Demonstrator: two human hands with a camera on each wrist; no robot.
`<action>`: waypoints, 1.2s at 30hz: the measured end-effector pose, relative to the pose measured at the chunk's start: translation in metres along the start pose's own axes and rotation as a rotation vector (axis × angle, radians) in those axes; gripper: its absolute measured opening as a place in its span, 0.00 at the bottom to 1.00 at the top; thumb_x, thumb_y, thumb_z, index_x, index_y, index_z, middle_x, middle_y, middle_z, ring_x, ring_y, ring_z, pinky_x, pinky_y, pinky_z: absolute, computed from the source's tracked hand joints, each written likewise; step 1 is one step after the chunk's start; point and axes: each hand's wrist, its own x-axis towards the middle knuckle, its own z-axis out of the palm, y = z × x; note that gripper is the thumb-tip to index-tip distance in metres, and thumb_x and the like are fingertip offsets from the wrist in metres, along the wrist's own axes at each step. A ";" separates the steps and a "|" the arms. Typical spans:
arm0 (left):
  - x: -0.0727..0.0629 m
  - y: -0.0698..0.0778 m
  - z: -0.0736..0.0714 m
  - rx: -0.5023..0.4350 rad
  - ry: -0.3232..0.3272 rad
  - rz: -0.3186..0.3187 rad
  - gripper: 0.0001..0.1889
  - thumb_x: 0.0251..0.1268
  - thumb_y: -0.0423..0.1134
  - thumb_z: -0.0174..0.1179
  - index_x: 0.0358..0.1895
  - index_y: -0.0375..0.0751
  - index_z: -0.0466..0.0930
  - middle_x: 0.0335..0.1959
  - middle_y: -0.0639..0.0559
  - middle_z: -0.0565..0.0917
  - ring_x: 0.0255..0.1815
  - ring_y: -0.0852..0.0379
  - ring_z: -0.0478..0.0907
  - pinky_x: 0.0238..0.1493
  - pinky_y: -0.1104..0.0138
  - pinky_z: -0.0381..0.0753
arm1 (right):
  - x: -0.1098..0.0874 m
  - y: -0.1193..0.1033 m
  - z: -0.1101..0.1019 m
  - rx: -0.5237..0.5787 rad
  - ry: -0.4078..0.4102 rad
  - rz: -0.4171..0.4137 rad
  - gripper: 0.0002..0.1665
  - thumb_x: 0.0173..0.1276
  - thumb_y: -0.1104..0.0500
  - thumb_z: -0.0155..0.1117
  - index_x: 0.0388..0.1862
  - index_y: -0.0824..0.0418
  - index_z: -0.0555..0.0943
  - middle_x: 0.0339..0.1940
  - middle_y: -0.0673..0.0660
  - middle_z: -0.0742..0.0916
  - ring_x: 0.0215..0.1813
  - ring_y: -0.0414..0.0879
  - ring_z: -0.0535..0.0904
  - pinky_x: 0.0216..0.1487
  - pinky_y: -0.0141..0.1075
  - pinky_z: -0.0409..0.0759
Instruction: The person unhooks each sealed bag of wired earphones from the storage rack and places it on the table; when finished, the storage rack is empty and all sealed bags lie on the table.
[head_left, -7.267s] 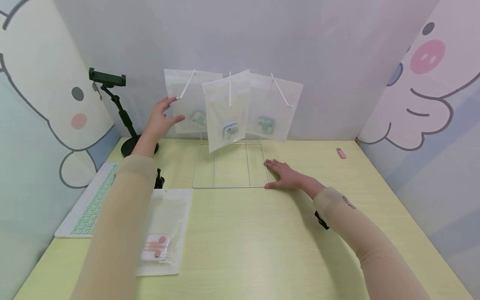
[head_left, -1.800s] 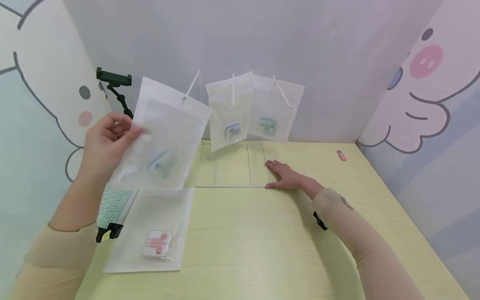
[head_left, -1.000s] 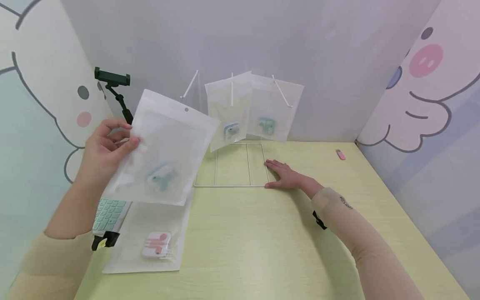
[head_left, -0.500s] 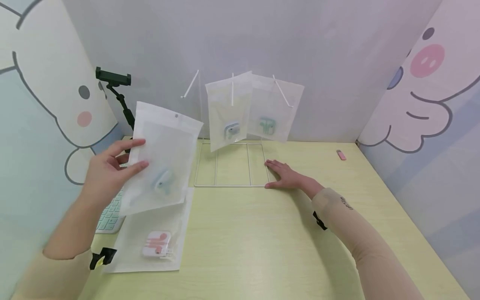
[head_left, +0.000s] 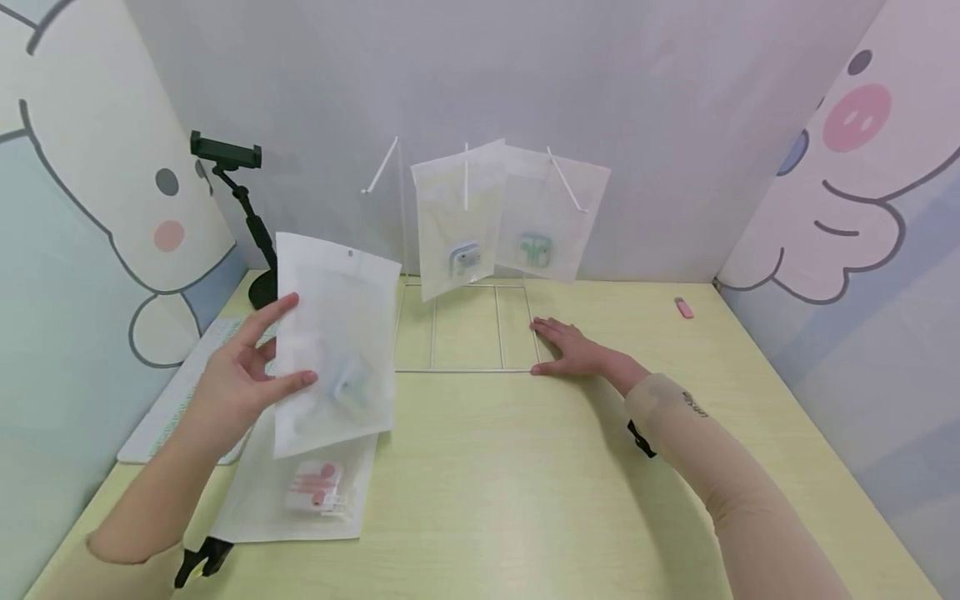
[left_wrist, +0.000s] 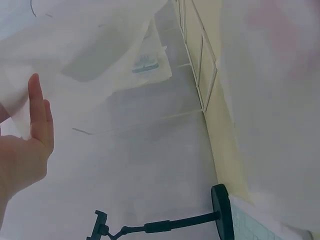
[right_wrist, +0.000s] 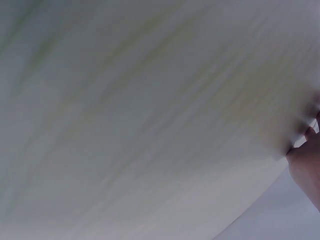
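Head view, left of centre: shows a white pouch (head_left: 330,308) in the left hand (head_left: 243,367). Pinches near its left edge, with thumb and forefinger set apart on the near face and other fingertips hidden behind. Pouch position: extends right from those fingers. Long axis: runs nearly upright in the frame, punched hole at top, pale blue earphones (head_left: 348,383) hazy inside. Key relation, as judged: sits below and slightly left of the left hook (head_left: 381,165), and overlaps in view the upper part of a flat pouch (head_left: 262,508) with pink earphones (head_left: 315,487), lower left on the table (head_left: 480,500). Cannot tell whether touching at the bottom edge.

Nearer hand: clearly left. Right of centre: rests the right hand (head_left: 573,348) at the right side of the wire stand's base (head_left: 465,372), fingers extended, thumb apart, pinching nothing visible. Upper centre: carries hanging pouches at middle (head_left: 457,217) and right (head_left: 558,208).

Left wrist view: confirms a straight forefinger beside translucent film. Right wrist view: mostly blurred; adds little.

Writing: shows dark lettering (head_left: 694,404) on the right sleeve (head_left: 667,417), too small and slanted to read surely. Keyboard (head_left: 168,408), left: cannot read key legends. Pouches: show no legible brand or label.
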 end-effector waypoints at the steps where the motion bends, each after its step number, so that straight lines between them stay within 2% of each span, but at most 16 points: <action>1: -0.002 -0.001 0.001 0.009 -0.017 -0.012 0.45 0.54 0.19 0.63 0.74 0.52 0.55 0.74 0.57 0.51 0.55 0.68 0.70 0.39 0.72 0.81 | 0.000 0.000 0.000 0.003 0.000 0.001 0.55 0.61 0.37 0.62 0.77 0.60 0.48 0.77 0.62 0.51 0.77 0.59 0.41 0.72 0.58 0.39; 5: -0.009 -0.008 0.008 0.011 -0.061 -0.038 0.46 0.55 0.20 0.62 0.75 0.52 0.51 0.77 0.58 0.48 0.60 0.71 0.67 0.45 0.74 0.79 | 0.001 0.000 0.000 -0.005 -0.001 0.000 0.55 0.61 0.37 0.62 0.77 0.59 0.48 0.77 0.61 0.51 0.77 0.59 0.41 0.72 0.58 0.39; 10: -0.016 -0.017 0.018 -0.048 -0.104 -0.091 0.47 0.55 0.21 0.62 0.75 0.53 0.50 0.76 0.58 0.48 0.59 0.68 0.70 0.47 0.72 0.79 | 0.002 0.000 -0.001 0.002 0.006 -0.009 0.56 0.61 0.37 0.63 0.77 0.60 0.48 0.77 0.62 0.52 0.77 0.59 0.41 0.72 0.59 0.39; 14: -0.019 -0.021 0.025 -0.067 -0.115 -0.142 0.46 0.56 0.22 0.62 0.75 0.54 0.51 0.76 0.57 0.48 0.60 0.68 0.69 0.48 0.72 0.78 | 0.003 0.003 -0.001 0.007 0.005 -0.020 0.57 0.60 0.36 0.62 0.76 0.61 0.48 0.77 0.63 0.52 0.77 0.60 0.42 0.72 0.59 0.39; 20: -0.022 -0.025 0.035 -0.109 -0.132 -0.179 0.46 0.56 0.22 0.62 0.75 0.53 0.51 0.77 0.57 0.47 0.61 0.66 0.68 0.50 0.72 0.77 | 0.007 0.007 -0.007 -0.013 -0.002 -0.048 0.56 0.59 0.36 0.64 0.76 0.61 0.52 0.76 0.63 0.55 0.76 0.61 0.47 0.72 0.57 0.45; 24: -0.024 -0.032 0.042 -0.153 -0.148 -0.202 0.46 0.56 0.21 0.62 0.75 0.51 0.50 0.77 0.56 0.47 0.61 0.65 0.68 0.51 0.70 0.77 | 0.008 0.009 -0.013 -0.030 -0.006 -0.076 0.53 0.60 0.38 0.64 0.75 0.62 0.54 0.76 0.62 0.58 0.75 0.61 0.49 0.72 0.57 0.47; 29: -0.025 -0.042 0.056 -0.188 -0.186 -0.253 0.46 0.54 0.23 0.64 0.75 0.51 0.51 0.77 0.53 0.46 0.62 0.65 0.69 0.53 0.69 0.76 | 0.008 0.014 -0.018 0.002 -0.019 -0.093 0.53 0.60 0.39 0.65 0.75 0.63 0.54 0.75 0.63 0.58 0.75 0.61 0.49 0.72 0.56 0.47; 36: -0.025 -0.055 0.073 -0.272 -0.245 -0.316 0.47 0.52 0.24 0.65 0.75 0.47 0.50 0.76 0.49 0.45 0.63 0.56 0.70 0.54 0.66 0.77 | 0.010 0.018 -0.016 0.031 -0.051 -0.092 0.58 0.58 0.38 0.66 0.76 0.63 0.51 0.76 0.64 0.55 0.76 0.62 0.45 0.71 0.59 0.45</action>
